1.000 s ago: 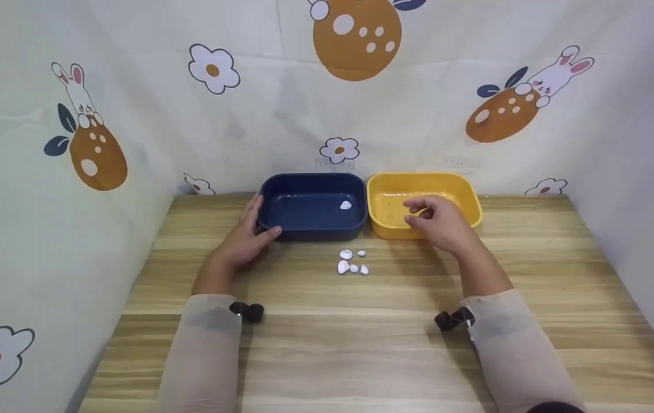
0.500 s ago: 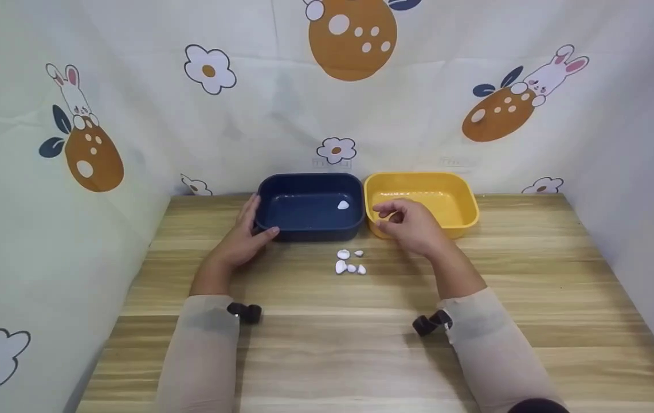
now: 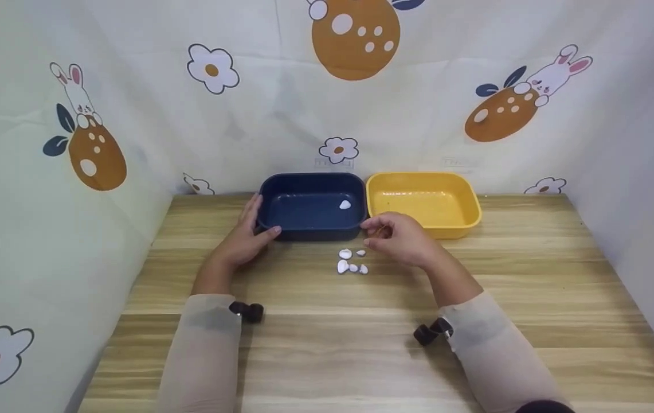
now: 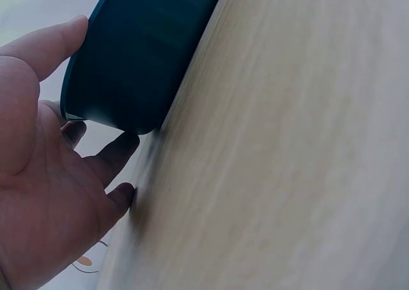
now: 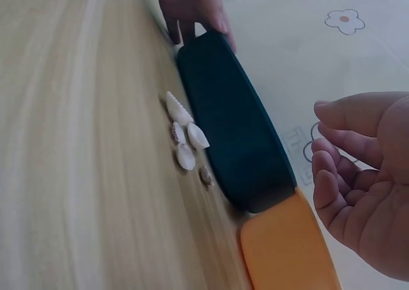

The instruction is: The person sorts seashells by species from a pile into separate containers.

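My left hand rests at the left corner of the dark blue plastic box. In the left wrist view its thumb touches the box's front wall, and the other fingers lie loosely along the end wall. Below the two boxes, several small white seashells lie grouped on the table. One more white shell sits inside the blue box, toward its right side. My right hand hovers in front of where the boxes meet, just right of the shells, its fingers loosely bent with nothing between them.
A yellow plastic box stands right beside the blue one, with no shell showing in it. Both boxes are near the back edge of the wooden table. Patterned cloth hangs behind and at both sides.
My right hand has moved left and toward the front, from over the yellow box to beside the shells. The left hand and the shells stay put.
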The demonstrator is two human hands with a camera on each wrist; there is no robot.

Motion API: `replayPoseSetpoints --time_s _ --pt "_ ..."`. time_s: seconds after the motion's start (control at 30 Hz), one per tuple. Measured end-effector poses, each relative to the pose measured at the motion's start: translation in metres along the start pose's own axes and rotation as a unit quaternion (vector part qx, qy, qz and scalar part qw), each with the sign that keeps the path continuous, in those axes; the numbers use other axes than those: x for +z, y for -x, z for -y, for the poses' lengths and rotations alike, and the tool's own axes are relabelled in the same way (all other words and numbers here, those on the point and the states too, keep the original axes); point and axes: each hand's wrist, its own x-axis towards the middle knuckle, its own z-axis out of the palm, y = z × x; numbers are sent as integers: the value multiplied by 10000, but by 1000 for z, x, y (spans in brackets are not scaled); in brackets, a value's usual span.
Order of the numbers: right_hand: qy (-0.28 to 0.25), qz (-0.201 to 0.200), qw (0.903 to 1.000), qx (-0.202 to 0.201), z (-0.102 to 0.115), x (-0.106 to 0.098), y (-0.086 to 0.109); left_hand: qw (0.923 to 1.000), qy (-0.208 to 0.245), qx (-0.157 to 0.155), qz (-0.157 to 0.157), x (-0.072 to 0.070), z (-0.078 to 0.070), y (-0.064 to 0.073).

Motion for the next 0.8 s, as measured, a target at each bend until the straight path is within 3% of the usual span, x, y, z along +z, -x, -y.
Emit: replayPoseSetpoints --time_s 0.23,0.6,0.8 --pt "175 321 9993 -18 -3 9 3 10000 -37 39 -9 0 1 -2" --pt "394 1202 9920 18 -16 18 3 9999 138 69 -50 2 2 -3" --pt "627 1315 9893 83 -22 20 2 9999 69 118 -68 2 2 -3"
